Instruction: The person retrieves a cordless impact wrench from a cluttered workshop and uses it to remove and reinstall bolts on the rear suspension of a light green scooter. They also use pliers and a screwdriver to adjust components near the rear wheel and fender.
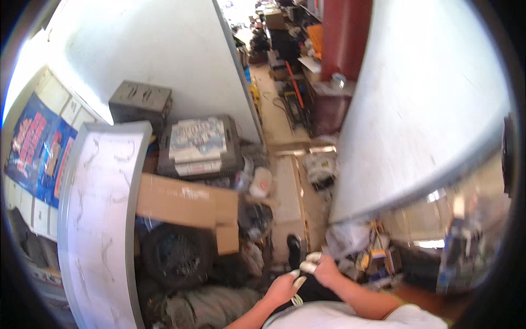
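My left hand (286,288) and my right hand (320,270) are close together in front of my dark shorts, both with curled fingers that look white-covered, as if in partial gloves. Whatever they hold between the fingertips is too small to make out. A pale looped cord (297,300) shows at my waist just below my left hand. My dark shoe (293,247) rests on the floor boards beyond my hands.
A leaning white panel (98,219), cardboard (181,200), a tire (178,255) and a dark crate (200,142) crowd the left. A large white door (422,98) stands right, above assorted clutter (378,257). A narrow passage (271,96) leads away between stacked items.
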Motion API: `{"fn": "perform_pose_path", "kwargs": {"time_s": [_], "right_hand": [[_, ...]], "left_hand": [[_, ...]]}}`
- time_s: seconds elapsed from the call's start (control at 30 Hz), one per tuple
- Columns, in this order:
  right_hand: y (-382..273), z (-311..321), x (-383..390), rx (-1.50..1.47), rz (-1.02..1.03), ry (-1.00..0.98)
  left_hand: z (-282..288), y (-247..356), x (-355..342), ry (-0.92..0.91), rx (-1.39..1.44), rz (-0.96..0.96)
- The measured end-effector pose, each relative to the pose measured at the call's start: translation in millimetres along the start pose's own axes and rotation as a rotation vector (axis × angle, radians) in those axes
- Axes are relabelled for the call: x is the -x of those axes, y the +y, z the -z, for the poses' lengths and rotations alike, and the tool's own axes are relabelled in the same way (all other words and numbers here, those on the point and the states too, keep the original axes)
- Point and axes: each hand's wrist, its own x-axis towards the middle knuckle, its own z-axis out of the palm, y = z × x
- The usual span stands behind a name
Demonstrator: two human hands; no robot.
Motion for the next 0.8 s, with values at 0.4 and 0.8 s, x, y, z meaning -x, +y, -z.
{"fn": "perform_pose_path", "kwargs": {"time_s": [0.4, 0.8], "right_hand": [[-159.4, 11.9, -271.0, 0.161, 0.078, -0.06], [-258.8, 181.7, -506.6, -0.301, -0.305, 0.37]], "left_hand": [[206.1, 34.3, -200.5, 0.113, 0.597, 0.229], [414.2, 79.1, -541.9, 0.04, 0.383, 0.067]]}}
